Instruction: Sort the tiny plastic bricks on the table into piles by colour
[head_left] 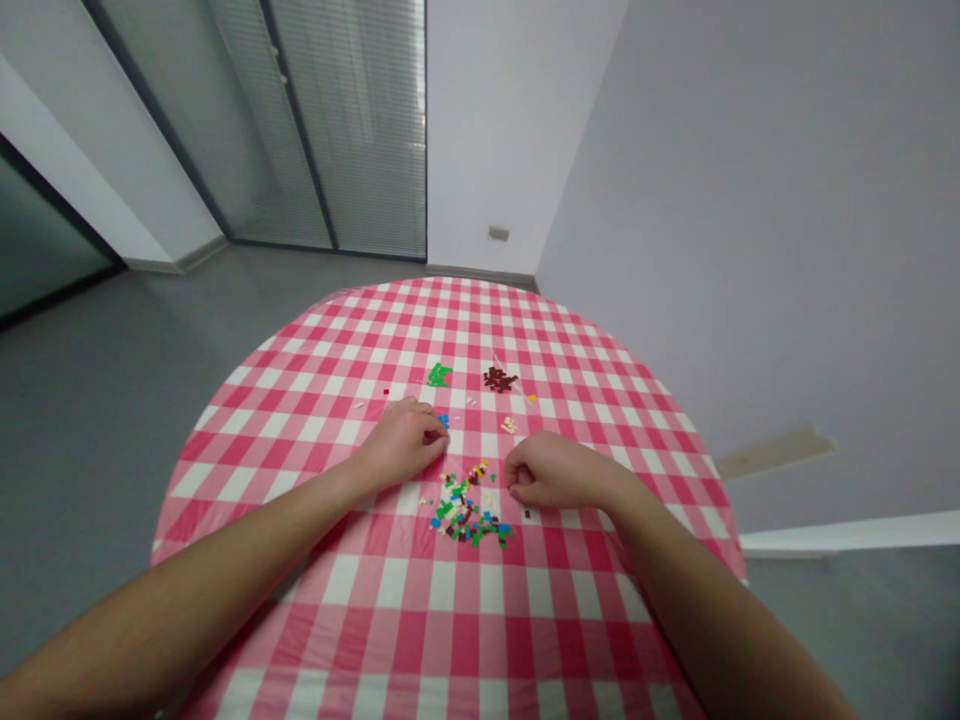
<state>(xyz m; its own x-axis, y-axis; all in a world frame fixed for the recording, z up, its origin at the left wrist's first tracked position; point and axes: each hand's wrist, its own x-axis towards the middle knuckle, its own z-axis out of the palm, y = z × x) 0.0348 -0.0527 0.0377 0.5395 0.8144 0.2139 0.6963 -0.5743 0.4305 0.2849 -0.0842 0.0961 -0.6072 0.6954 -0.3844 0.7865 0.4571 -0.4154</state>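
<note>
Two bare forearms reach in from the lower corners, the left forearm [187, 570] and right forearm [705, 600] angling toward the centre. The left hand [401, 443] curls palm-down, its fingertips [437, 436] drawn together; the right hand [546, 472] folds into a loose fist, near the left. Whether either grips anything is hidden.

A round table [442, 300] with a pink-and-white checked tablecloth [225, 480] stands on a grey floor [112, 430]. Beyond the table, glazed partitions with slatted blinds [367, 120] adjoin a white wall [480, 130]. Right of the table runs a pale lilac wall [750, 200].
</note>
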